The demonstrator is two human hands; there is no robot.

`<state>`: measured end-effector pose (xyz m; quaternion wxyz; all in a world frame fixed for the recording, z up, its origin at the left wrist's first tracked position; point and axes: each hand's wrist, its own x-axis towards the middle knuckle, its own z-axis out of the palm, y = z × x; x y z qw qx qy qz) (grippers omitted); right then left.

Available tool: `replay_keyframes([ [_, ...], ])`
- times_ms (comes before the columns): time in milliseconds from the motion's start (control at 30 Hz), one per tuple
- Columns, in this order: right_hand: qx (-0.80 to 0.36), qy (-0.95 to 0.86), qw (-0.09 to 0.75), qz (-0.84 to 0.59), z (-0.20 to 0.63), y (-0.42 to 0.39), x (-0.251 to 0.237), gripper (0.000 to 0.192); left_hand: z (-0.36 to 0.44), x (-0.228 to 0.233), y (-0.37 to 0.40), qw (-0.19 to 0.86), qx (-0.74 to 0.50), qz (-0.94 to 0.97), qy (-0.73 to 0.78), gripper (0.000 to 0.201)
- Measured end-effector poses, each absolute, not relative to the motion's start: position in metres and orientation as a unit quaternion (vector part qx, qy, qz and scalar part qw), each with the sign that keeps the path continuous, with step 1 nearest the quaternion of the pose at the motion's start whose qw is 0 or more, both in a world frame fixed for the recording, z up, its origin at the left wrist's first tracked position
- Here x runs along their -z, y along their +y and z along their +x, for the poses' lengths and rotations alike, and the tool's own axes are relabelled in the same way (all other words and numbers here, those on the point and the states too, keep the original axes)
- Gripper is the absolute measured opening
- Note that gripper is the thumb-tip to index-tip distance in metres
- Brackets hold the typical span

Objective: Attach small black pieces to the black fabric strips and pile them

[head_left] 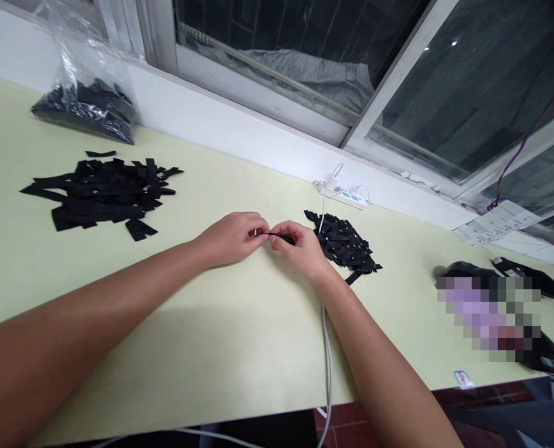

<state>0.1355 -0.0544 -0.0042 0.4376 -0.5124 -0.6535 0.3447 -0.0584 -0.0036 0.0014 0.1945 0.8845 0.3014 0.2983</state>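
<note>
Between my two hands, just above the pale table (pixel 239 348), is a small black strip (pixel 284 238), perhaps fabric. My left hand (pixel 233 239) pinches its left end between thumb and fingertips. The fingers of my right hand (pixel 300 249) are closed on the other end, nearly touching the left fingertips. To the left lies a loose pile of longer black strips (pixel 111 193). Beside my right hand is a heap of smaller black pieces (pixel 345 242), partly covered by that hand.
A clear plastic bag (pixel 88 102) of black pieces stands at the back left. A white cable (pixel 327 348) runs under my right forearm toward a power strip (pixel 347 196) by the window sill. Black items (pixel 533 277) and a blurred patch lie at the right.
</note>
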Motion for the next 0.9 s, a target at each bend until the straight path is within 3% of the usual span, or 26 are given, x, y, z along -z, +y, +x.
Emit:
replay_keyframes([
  [233,-0.299,-0.654,0.414,-0.559,0.135,-0.056,-0.001,0.015,-0.058,-0.001,-0.004,0.19,-0.307,0.882,0.302,0.017],
  [900,-0.313,-0.64,0.414,-0.567,0.137,-0.051,0.009,0.012,-0.057,0.002,-0.003,0.213,-0.307,0.879,0.295,0.018],
])
